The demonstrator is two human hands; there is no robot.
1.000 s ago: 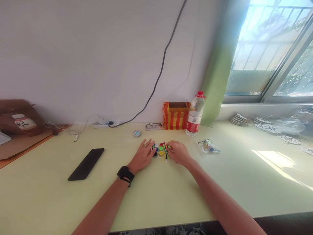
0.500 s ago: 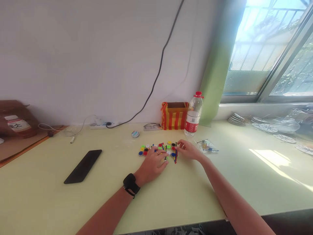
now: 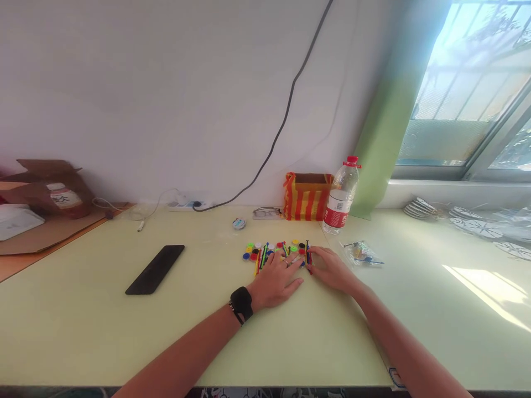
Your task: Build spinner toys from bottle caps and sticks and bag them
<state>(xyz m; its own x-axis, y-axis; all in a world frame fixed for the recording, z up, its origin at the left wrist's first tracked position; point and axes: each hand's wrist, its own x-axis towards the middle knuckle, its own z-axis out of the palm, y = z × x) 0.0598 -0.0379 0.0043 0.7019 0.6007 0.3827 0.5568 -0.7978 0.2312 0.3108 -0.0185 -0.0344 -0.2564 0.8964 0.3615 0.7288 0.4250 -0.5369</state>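
Observation:
Small round discs (image 3: 246, 256) in blue, red, yellow, green, black and white lie in a cluster on the table. Over the middle of them lies my left hand (image 3: 274, 281), fingers spread and palm down, hiding some pieces. Left of its fingers, thin coloured sticks with pointed ends (image 3: 264, 254) lie side by side. At the cluster's right edge another bundle of thin sticks (image 3: 307, 253) stands lengthwise away from me. My right hand (image 3: 335, 271) touches this bundle from the right, its thumb and forefinger apart along it.
A clear plastic bag (image 3: 362, 253) with small parts lies right of my right hand. Behind are a water bottle (image 3: 340, 199), a striped box (image 3: 307, 200), glasses (image 3: 267, 212) and a small round tin (image 3: 239, 223). A black flat slab (image 3: 155, 270) lies on the left.
The view has swung left. My left hand has shifted right over the pieces, uncovering the sticks on the left. My right hand's thumb now shows apart from its forefinger beside the right bundle.

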